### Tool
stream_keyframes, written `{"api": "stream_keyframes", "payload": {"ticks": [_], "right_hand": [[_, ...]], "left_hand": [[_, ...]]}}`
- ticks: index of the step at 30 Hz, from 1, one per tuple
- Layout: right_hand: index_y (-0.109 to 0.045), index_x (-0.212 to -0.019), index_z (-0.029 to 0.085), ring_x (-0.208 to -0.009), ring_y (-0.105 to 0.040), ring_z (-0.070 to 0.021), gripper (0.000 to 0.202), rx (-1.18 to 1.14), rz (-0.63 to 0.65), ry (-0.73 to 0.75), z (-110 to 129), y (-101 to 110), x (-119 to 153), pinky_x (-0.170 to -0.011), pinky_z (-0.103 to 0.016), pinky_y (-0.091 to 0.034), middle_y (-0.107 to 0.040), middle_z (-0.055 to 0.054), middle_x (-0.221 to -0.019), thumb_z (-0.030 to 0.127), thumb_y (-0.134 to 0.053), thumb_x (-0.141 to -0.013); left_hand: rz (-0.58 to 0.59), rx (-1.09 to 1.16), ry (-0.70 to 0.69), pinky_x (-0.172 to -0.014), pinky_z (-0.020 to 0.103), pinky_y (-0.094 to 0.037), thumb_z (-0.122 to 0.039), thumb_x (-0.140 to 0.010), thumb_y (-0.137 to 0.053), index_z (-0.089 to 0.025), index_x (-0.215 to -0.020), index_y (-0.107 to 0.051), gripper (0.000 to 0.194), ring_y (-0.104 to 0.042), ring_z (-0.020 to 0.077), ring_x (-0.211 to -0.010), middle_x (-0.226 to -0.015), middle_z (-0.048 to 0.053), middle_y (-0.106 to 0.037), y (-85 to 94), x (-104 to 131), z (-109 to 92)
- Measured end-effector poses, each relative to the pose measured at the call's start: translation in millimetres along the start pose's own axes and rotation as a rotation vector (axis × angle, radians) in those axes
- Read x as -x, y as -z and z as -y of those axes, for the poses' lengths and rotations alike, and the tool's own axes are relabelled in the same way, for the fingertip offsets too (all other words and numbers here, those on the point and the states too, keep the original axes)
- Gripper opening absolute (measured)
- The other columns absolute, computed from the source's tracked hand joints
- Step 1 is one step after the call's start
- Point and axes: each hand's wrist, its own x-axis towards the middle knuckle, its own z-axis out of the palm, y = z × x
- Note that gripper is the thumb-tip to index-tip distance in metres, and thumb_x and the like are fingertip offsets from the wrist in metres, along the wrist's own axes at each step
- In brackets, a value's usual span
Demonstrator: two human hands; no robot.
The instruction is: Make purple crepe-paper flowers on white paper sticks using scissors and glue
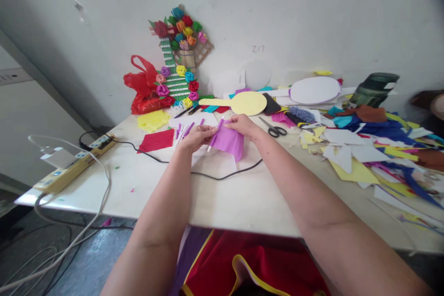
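With the scrap pile (pixel 350 141) cut off by the view's edge at your two o'clock, your left hand (pixel 197 138) and right hand (pixel 245 126) meet at twelve, fingertips pinched narrow on the purple paper (pixel 231 144), which hides the middle of a thin white stick (pixel 209 149).

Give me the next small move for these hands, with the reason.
I'd probably roll the white-tipped stick further into the purple paper: the left hand pinches the stick, the right hand holds the paper's upper part, and much of the paper hangs loose.
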Motion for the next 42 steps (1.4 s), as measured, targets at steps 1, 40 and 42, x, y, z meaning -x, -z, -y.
{"api": "stream_keyframes", "payload": {"ticks": [1, 40, 42], "right_hand": [[-0.054, -0.059, 0.014, -0.054, -0.043, -0.0089, 0.021, -0.013, -0.002, -0.006, -0.1, -0.3, -0.2, -0.052, -0.022, -0.034, -0.049, 0.004, -0.056, 0.03, -0.066, -0.055], [-0.044, -0.049, 0.015, -0.045, -0.033, -0.0054, 0.034, -0.002, 0.008, -0.059, 8.5, -3.2, 6.1, -0.043, -0.021, -0.023, -0.038, 0.007, -0.045, 0.039, -0.067, -0.056], [-0.043, -0.049, 0.015, -0.045, -0.033, -0.0053, 0.034, 0.001, 0.003, -0.045, 9.3, -4.6, 6.4, -0.044, -0.021, -0.024, -0.038, 0.007, -0.046, 0.038, -0.067, -0.057]], "left_hand": [[0.004, -0.003, 0.005, -0.05, 0.02, -0.04, -0.034, -0.06, -0.076, -0.011, -0.074, -0.063, 0.03, -0.049, 0.0072, -0.05, -0.057, 0.0, -0.054, -0.7, 0.0, -0.2], [0.065, -0.051, 0.025, -0.057, 0.023, -0.042, -0.03, -0.06, -0.074, -0.012, -0.079, -0.067, 0.027, -0.053, 0.0086, -0.054, -0.061, 0.001, -0.058, -2.6, 2.5, -1.9], [0.064, -0.06, 0.017, -0.057, 0.024, -0.042, -0.03, -0.061, -0.074, -0.012, -0.078, -0.067, 0.027, -0.054, 0.0095, -0.055, -0.062, 0.002, -0.059, -2.8, 2.1, -1.9]]}}
